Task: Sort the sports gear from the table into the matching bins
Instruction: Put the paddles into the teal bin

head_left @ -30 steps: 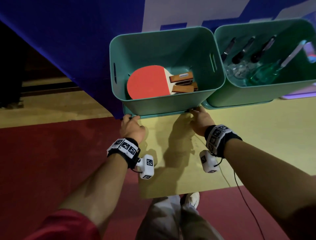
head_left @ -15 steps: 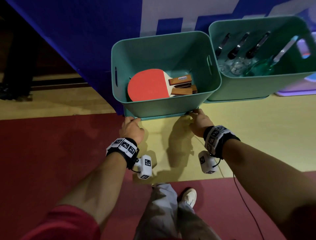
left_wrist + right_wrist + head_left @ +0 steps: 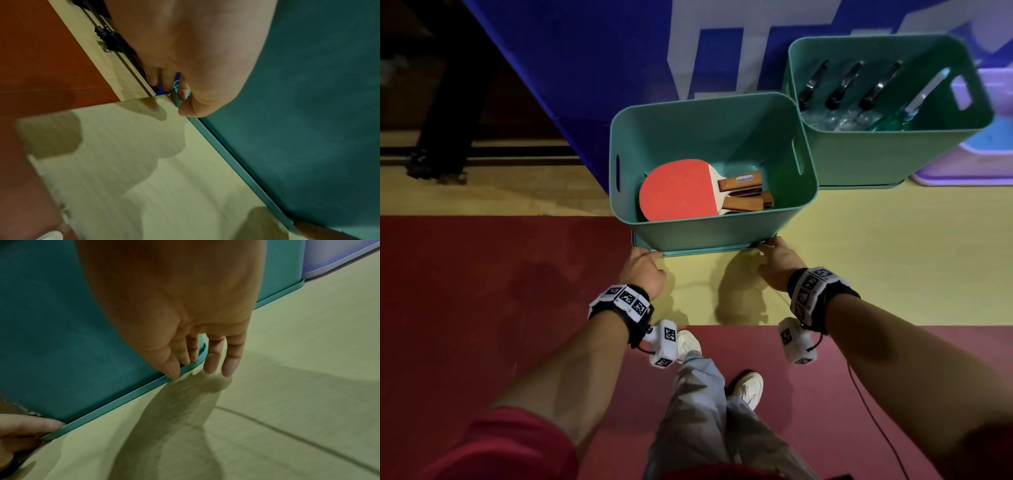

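Head view: a teal plastic bin (image 3: 712,144) with slotted handles stands on a flat teal tray (image 3: 705,252) at the left end of the pale yellow-green counter (image 3: 859,260); inside it lie red-faced table tennis paddles with wooden handles (image 3: 681,192), stacked, handles pointing right. A second teal plastic bin (image 3: 893,154) stands just behind and to the right, touching the first, and holds several dark-handled rackets (image 3: 842,85) leaning against its far wall. The left hand (image 3: 642,270) holds the tray's near left corner; the right hand (image 3: 777,262) holds its near right corner. Both wrists carry black bands with white marker tiles (image 3: 813,291). Below the counter edge lie a red floor (image 3: 482,291), grey trousers and white shoes. Left wrist view: the left hand (image 3: 195,56) has its fingers (image 3: 186,112) curled round the tray rim (image 3: 236,159), thumb on the near edge; the bin wall (image 3: 318,113) fills the right side. Right wrist view: the right hand (image 3: 174,305) pinches the tray rim (image 3: 123,400) at its rounded corner, thumb and two fingers inside the lip, the other two fingers (image 3: 230,363) hanging straight outside it toward the counter (image 3: 298,353).
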